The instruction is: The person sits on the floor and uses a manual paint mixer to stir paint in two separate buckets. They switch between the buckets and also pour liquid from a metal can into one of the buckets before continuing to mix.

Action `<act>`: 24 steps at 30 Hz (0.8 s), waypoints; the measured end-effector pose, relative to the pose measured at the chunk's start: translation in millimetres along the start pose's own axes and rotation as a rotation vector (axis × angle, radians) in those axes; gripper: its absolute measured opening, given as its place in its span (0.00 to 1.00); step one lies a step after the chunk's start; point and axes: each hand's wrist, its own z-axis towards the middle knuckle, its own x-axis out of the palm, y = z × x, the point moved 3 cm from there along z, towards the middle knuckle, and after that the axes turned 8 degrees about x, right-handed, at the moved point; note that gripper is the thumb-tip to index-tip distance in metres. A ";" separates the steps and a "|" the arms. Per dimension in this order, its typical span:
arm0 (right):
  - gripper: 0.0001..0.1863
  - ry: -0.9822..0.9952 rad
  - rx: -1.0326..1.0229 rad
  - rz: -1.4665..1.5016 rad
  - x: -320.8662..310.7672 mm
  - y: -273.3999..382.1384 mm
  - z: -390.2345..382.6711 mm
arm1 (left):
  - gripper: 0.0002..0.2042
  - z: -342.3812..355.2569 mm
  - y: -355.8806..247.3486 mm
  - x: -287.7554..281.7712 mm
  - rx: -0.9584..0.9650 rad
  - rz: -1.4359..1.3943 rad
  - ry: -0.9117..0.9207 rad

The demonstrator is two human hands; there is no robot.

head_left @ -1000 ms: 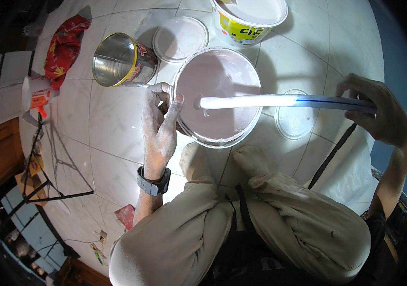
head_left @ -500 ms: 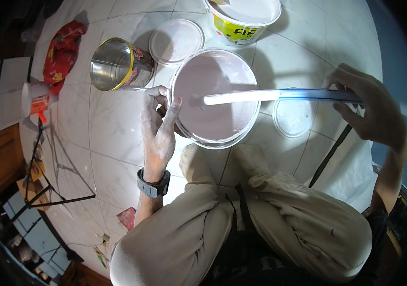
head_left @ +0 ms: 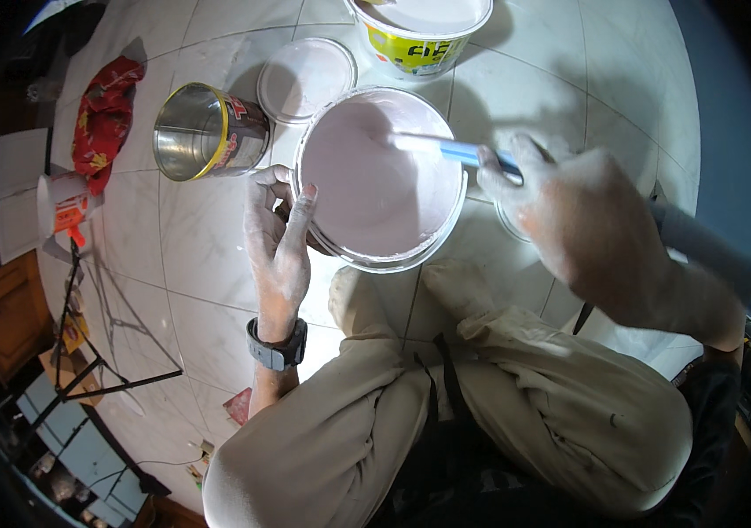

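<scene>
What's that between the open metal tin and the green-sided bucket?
A pale round lid, lying flat on the tiled floor; the head view shows it. The pinkish-filled bucket that the left hand grips sits just nearer the person.

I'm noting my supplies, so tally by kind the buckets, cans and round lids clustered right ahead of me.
Buckets: 2, the white bucket and the green-sided bucket
Cans: 1, the metal can
Round lids: 2, the pale lid and the other lid, mostly hidden by the right hand
Total: 5
</scene>
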 end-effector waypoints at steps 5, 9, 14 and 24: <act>0.19 0.105 -0.149 0.122 -12.7 -2.3 -7.5 | 0.09 0.9 -2.3 -0.8 0.004 0.024 -0.006; 0.20 -0.024 -0.107 0.287 -13.3 -8.7 5.7 | 0.10 -0.5 -3.1 -1.3 -0.008 0.057 -0.013; 0.19 -0.191 -0.033 0.031 0.0 -2.0 5.1 | 0.10 -1.1 -4.4 0.4 -0.008 0.037 -0.005; 0.21 0.069 -0.159 0.117 -8.8 -7.9 16.4 | 0.09 -0.9 -4.7 0.8 0.026 0.088 0.036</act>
